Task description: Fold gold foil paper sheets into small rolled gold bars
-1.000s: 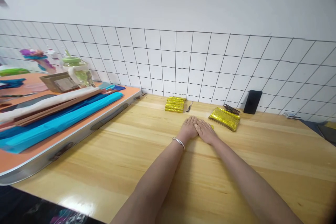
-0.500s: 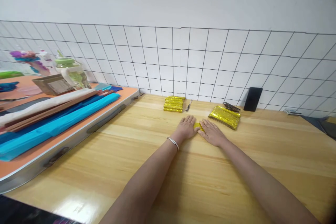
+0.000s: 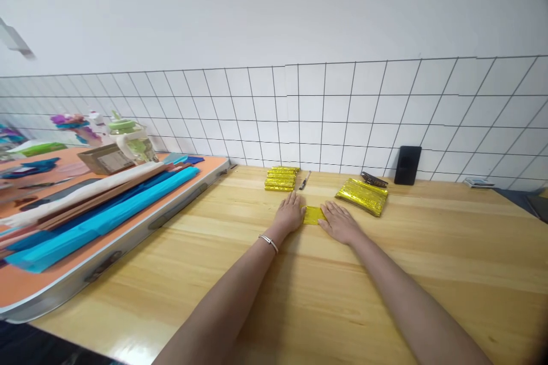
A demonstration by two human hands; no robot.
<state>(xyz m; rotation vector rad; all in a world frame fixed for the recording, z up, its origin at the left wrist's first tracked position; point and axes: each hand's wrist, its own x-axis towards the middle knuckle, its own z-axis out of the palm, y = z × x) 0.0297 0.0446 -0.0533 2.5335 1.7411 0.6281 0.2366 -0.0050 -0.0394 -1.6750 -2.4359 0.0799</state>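
Observation:
A small piece of shiny gold foil [image 3: 314,215] lies flat on the wooden table between my hands. My left hand [image 3: 290,212], with a silver bangle at the wrist, rests palm down on the foil's left end, fingers stretched out. On its right end lies my right hand [image 3: 340,222], also flat with the fingers extended. The ends of the foil are hidden under the hands. Beyond the left hand sits a row of folded gold foil strips [image 3: 280,179], with a craft knife [image 3: 305,181] beside it. A stack of gold foil sheets [image 3: 362,196] lies beyond the right hand.
A black stapler-like object [image 3: 374,179] lies behind the foil stack. A black phone [image 3: 407,165] leans on the tiled wall. To the left, a raised orange board [image 3: 171,197] bears blue paper rolls [image 3: 128,205], a cardboard box [image 3: 104,158] and a green-lidded bottle [image 3: 136,141].
My hands have slid apart, left hand to the left, so more of the gold foil shows between them. The camera view has shifted slightly, with things on the table appearing lower.

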